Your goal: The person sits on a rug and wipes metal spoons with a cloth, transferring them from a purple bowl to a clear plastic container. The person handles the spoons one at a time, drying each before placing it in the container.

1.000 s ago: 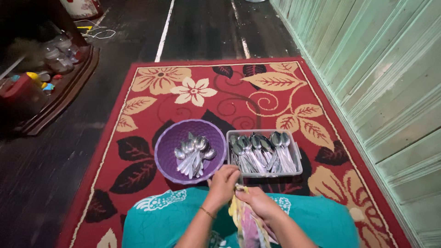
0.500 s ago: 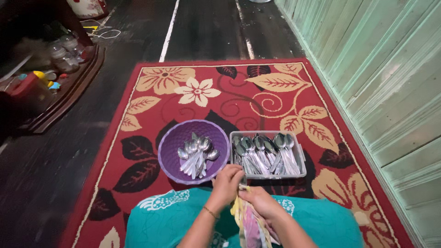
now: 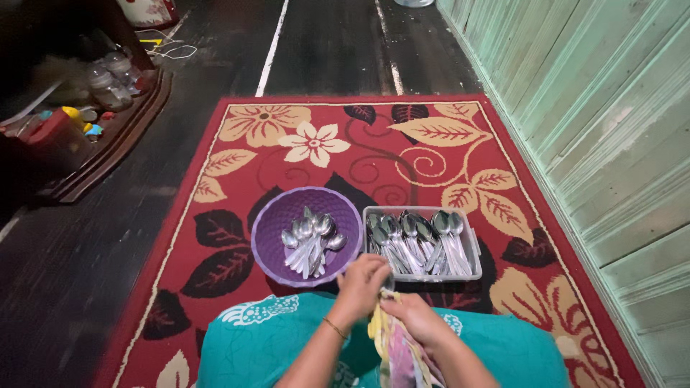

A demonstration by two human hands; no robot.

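Dark plank floor point(image 3: 86, 237) with a red floral rug point(image 3: 359, 151) laid against a pale green board wall point(image 3: 596, 122); low dark wooden tray of jars and bottles point(image 3: 93, 86) at far left.

Head view: person sits at near edge of rug, teal cloth over lap point(image 3: 266, 345). Round purple basket point(image 3: 273, 230) holds a small heap of spoons point(image 3: 310, 243); just beside it on the right, a clear rectangular tub point(image 3: 471, 248) packed with a bigger batch of spoons point(image 3: 417, 241).

Left hand point(image 3: 361, 282) closed, fingers curled down over something small and metallic, probably a spoon, mostly hidden. Right hand point(image 3: 411, 314) closed around a yellow-pink patterned rag point(image 3: 395, 356) bunched in the lap. The two hands touch, pressed together just in front of the tub's near rim.

Change vs. earlier frames: hands stay locked on the same spot, only small shuffling of fingers against the rag; camera drifted a bit, so rug and containers sit slightly right. Spoon heaps in basket and tub look unchanged. Reads as wiping one spoon mid-stroke, nothing dropped into either container yet.
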